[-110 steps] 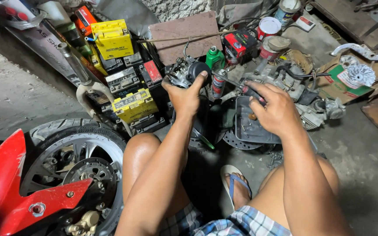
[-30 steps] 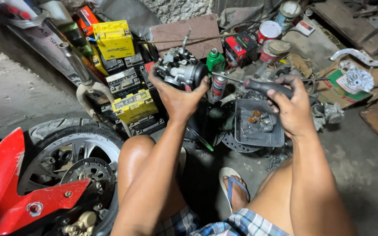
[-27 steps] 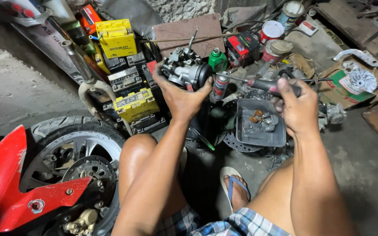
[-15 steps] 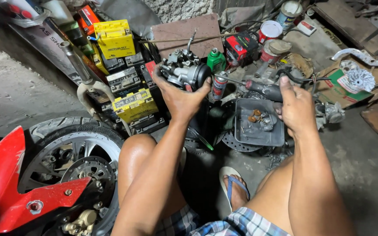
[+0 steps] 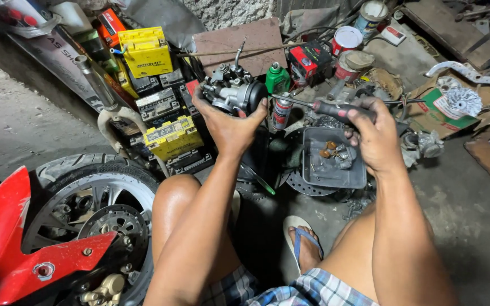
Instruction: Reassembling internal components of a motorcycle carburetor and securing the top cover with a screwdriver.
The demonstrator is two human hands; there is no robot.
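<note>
My left hand [image 5: 226, 122] holds up a grey and black carburetor [image 5: 235, 93] in front of me, fingers wrapped around its lower body. My right hand [image 5: 371, 131] grips a screwdriver [image 5: 329, 107] by its dark handle; the metal shaft points left toward the carburetor. Below my right hand sits a grey plastic tray [image 5: 349, 174] with several small brass and metal parts in it.
Yellow and black batteries [image 5: 172, 136] are stacked at the left. A red-fendered motorcycle front wheel [image 5: 94, 218] stands at the lower left. A green bottle [image 5: 277, 78], cans [image 5: 346, 41], a brown board [image 5: 239, 39], cardboard [image 5: 435, 107] and loose parts crowd the concrete floor ahead.
Both hands rose from the clutter: the left lifted the carburetor up, the right picked up the screwdriver and brought its tip toward the carburetor.
</note>
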